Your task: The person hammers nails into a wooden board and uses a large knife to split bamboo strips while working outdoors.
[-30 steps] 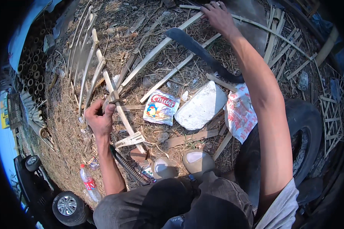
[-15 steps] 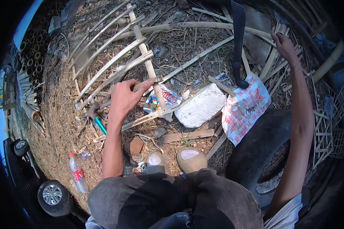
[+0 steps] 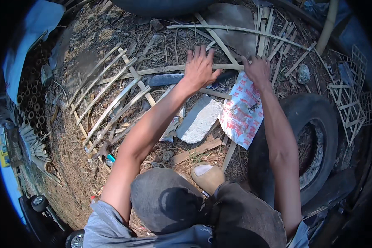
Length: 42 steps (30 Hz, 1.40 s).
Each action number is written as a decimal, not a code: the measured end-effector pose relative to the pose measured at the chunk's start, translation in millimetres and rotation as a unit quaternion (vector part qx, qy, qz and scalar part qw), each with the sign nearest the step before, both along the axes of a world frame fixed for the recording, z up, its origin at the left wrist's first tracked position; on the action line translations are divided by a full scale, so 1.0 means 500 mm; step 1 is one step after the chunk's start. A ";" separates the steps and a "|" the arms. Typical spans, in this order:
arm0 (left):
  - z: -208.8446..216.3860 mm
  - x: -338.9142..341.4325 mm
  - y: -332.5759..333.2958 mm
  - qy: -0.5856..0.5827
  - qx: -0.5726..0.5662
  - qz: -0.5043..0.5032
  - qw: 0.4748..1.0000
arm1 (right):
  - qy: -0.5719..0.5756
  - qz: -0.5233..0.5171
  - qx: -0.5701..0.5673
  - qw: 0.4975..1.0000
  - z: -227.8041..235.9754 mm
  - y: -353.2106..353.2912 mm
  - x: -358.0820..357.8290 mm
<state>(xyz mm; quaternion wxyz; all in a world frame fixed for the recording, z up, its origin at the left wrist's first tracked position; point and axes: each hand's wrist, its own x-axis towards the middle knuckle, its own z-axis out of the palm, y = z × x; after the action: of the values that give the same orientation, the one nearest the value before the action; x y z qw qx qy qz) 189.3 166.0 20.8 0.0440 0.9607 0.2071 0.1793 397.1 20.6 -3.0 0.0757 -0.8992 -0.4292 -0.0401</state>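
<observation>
My left hand lies over a long split bamboo strip, its fingers spread and its palm down. At the strip's right end my right hand is closed, with the fingers curled on the bamboo. Just below the strip lies a machete, its dark blade pointing left; my left wrist partly covers it. To the left stands a slatted bamboo frame of crosswise strips. A white block sits nearer to me, beside a red-and-white printed sack under my right hand.
An old tyre lies at the right, with a bamboo lattice beyond it. A hammer rests on the straw at the left. Loose bamboo strips spread at the back. Bamboo tubes are stacked far left.
My left hand has left the bamboo frame and moved right and away from me, opening. The right hand has come inward to the strip. The machete now lies crosswise.
</observation>
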 end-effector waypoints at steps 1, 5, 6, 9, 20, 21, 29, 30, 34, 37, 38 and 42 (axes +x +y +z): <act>-0.030 0.011 -0.001 0.007 0.004 -0.013 1.000 | -0.009 -0.011 0.063 0.998 -0.026 0.021 -0.060; -0.114 0.067 0.085 0.126 0.008 -0.127 0.984 | -0.010 0.015 0.118 0.993 -0.054 0.121 -0.226; -0.114 0.068 0.072 0.194 -0.093 -0.072 0.974 | 0.045 -0.037 0.123 0.991 -0.068 0.114 -0.245; -0.147 0.030 0.067 0.108 -0.085 -0.118 0.984 | 0.084 0.018 0.141 0.986 -0.089 0.063 -0.277; 0.001 0.108 0.120 0.045 -0.054 -0.110 0.991 | 0.107 0.068 0.193 0.973 -0.135 0.004 -0.244; 0.019 0.126 0.112 0.018 -0.068 -0.104 0.992 | 0.099 0.083 0.152 0.980 -0.128 0.005 -0.235; 0.087 0.188 -0.059 -0.019 -0.087 -0.114 0.989 | 0.088 0.313 -0.215 0.921 -0.015 0.019 -0.114; 0.104 0.196 -0.086 -0.015 -0.087 -0.137 0.987 | 0.086 0.323 -0.221 0.916 0.002 0.016 -0.105; 0.198 0.228 -0.190 -0.044 -0.166 -0.176 0.969 | 0.108 0.301 -0.220 0.922 0.077 -0.034 -0.048; 0.281 0.237 -0.164 -0.021 -0.184 -0.165 0.969 | 0.209 0.257 -0.113 0.937 0.115 -0.049 -0.072; 0.327 0.239 -0.166 -0.036 -0.181 -0.165 0.969 | 0.257 0.228 -0.073 0.936 0.125 -0.068 -0.074; 0.625 0.197 -0.135 -0.189 -0.223 -0.212 0.933 | 0.420 0.082 0.064 0.902 0.257 -0.122 -0.117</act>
<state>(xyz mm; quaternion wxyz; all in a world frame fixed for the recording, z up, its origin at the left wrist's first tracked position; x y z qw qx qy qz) 287.6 98.5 333.0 0.3323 0.8961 0.0213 0.2935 338.5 -40.5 125.6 0.3090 -0.7874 -0.4267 0.3200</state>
